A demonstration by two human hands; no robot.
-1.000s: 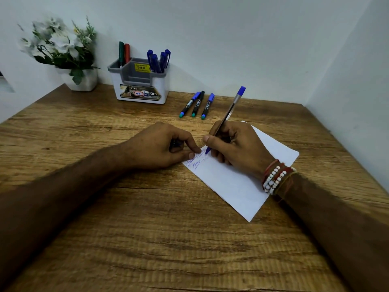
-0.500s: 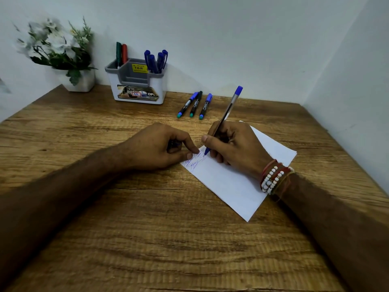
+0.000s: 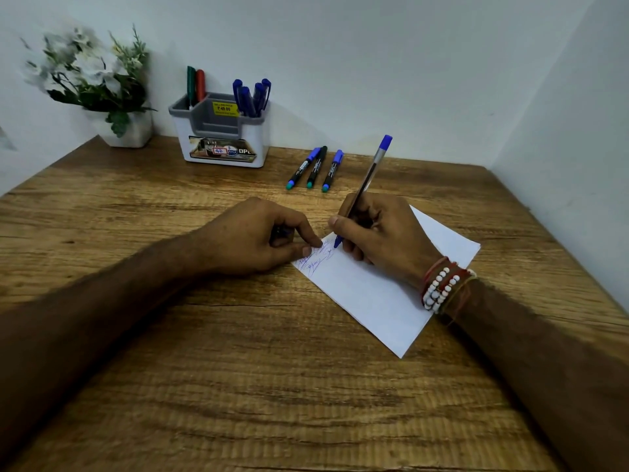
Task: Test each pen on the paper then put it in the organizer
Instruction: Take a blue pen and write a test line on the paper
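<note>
Pens on table: three pens [image 3: 316, 167] lie side by side, near one another, on the wooden table [image 3: 238, 386], between the organizer and the paper, teal ends toward the viewer.
Pens in organizer: six in all; one green pen [image 3: 191, 84] and one red pen [image 3: 200, 84] stand in the back left compartment, and four blue pens [image 3: 250, 97] stand in the back right one.
Organizer: one white and grey organizer [image 3: 262, 141] stands against the back wall.
Paper: one white sheet of paper [image 3: 374, 291] lies angled on the table, with blue scribbles [image 3: 316, 260] at its left corner.
Right hand: the right hand [image 3: 381, 233] rests on the paper and pinches one blue pen [image 3: 372, 166] between thumb and fingers, tilted, tip on or just above the sheet beside the scribbles.
Left hand: the left hand [image 3: 258, 233] has its fingers curled, with thumb and forefinger tip pressing the paper's left corner. Something small and dark shows inside the curl; whether the hand grips it cannot be told.
Wrist: beaded bracelets [image 3: 442, 287] circle the right wrist.
Plant: one white flower pot [image 3: 131, 131] stands in the back left corner.
</note>
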